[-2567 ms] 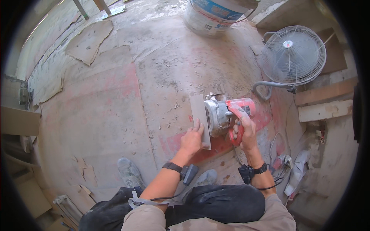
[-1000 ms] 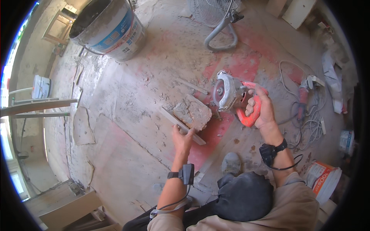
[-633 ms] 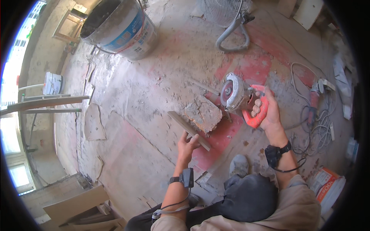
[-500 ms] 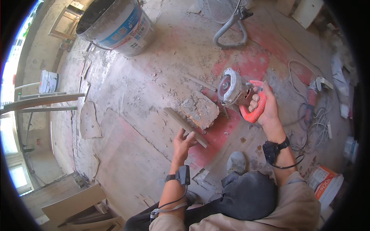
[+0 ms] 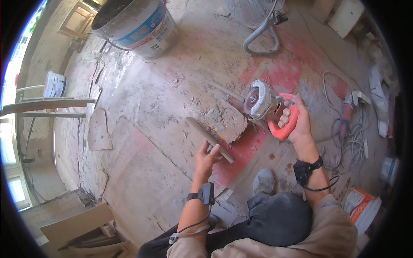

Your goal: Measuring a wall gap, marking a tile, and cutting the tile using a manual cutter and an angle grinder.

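My right hand (image 5: 300, 121) is closed around the red loop handle of a handheld disc cutter (image 5: 263, 101). Its round blade and dusty metal guard face left, above the floor. My left hand (image 5: 207, 158) pinches the near part of a narrow grey-brown strip (image 5: 198, 129), perhaps tile, with thumb and fingers. The strip slants from upper left to lower right. Just beyond it, a rough broken block (image 5: 227, 122), crusted with mortar, sits on the floor, below and left of the cutter. Whether strip and block touch I cannot tell.
A big white-and-blue bucket (image 5: 160, 41) stands at the far left, and a fan (image 5: 254, 13) with a curved tube base at the far middle. Right of me lie a red power tool (image 5: 346, 114), coiled cable (image 5: 353, 138) and a white-orange bucket (image 5: 365, 210). Rubble dots the dusty floor.
The view has shifted slightly. My hands keep the same grips on the strip and the cutter, and the block stays in place.
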Demonstrator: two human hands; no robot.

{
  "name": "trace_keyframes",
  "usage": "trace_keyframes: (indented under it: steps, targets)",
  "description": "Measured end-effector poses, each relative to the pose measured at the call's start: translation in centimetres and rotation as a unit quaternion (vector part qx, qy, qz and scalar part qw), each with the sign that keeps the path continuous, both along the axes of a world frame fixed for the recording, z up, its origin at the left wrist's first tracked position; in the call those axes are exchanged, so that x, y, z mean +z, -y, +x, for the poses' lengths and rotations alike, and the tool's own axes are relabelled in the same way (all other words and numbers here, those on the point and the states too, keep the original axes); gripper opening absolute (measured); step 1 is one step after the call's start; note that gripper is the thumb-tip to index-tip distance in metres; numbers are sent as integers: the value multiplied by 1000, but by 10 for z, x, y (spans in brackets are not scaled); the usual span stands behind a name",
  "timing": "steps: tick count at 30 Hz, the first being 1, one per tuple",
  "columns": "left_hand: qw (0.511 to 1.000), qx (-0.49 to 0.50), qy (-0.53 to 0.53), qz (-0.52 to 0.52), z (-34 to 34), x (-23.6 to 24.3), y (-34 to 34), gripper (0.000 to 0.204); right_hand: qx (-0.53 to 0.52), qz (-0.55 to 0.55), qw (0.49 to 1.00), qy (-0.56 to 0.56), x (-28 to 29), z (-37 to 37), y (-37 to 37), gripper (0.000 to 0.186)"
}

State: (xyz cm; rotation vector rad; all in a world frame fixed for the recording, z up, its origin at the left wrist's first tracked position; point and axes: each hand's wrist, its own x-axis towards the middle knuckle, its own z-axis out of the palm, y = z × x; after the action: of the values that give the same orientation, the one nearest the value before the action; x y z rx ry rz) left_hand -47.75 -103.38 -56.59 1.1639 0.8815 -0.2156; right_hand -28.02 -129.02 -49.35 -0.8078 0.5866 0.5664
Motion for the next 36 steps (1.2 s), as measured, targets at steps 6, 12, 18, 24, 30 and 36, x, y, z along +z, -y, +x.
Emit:
trace_keyframes:
  steps: [6,12,18,24,30,36]
  targets:
    - [1000,25,-6,16,1,7,3,54,-47,17,998,-24,-4,1,-3,45]
    - [999,18,10,-31,-28,-21,-10,59,-106,42,993,-28,-26,4,11,49]
    - [995,-44,26,-87,-29,-3,-15,79,-122,43,992,-14,-36,13,26,49]
    - [988,-46,51,-139,-36,5,-17,86,-139,83,986,-29,-48,16,47,48]
    - [981,-54,65,-175,-46,0,-8,93,-142,70,987,-29,-43,11,42,49]
    - [991,-55,68,-102,-27,-2,9,95,-137,49,989,-16,-47,10,41,47]
